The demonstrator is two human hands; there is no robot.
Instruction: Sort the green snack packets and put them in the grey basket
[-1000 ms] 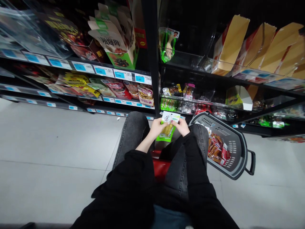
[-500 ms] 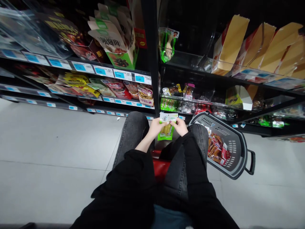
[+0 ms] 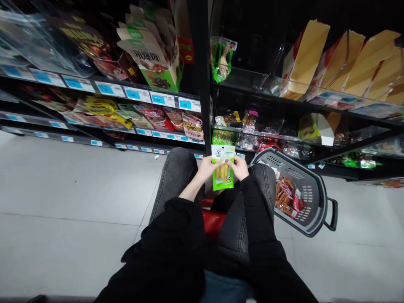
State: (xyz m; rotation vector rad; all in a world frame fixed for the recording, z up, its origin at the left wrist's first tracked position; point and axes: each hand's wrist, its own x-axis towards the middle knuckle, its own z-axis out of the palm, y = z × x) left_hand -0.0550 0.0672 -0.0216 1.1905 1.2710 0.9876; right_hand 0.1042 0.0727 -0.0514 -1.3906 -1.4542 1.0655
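Beside the dark shelves (image 3: 252, 86) and over the pale floor (image 3: 104, 244), I see the grey basket (image 3: 311, 189) standing at the right knee, with many red and brown snack packets (image 3: 285, 198) inside it. Both hands, the left hand (image 3: 206, 167) and the right hand (image 3: 239, 167), are clamped on the upper sides of the green-and-white pouch (image 3: 223, 179), which has yellow pieces inside and is between the knees. Compared with the earlier frame, this pouch is now more upright and its lower part is more visible.
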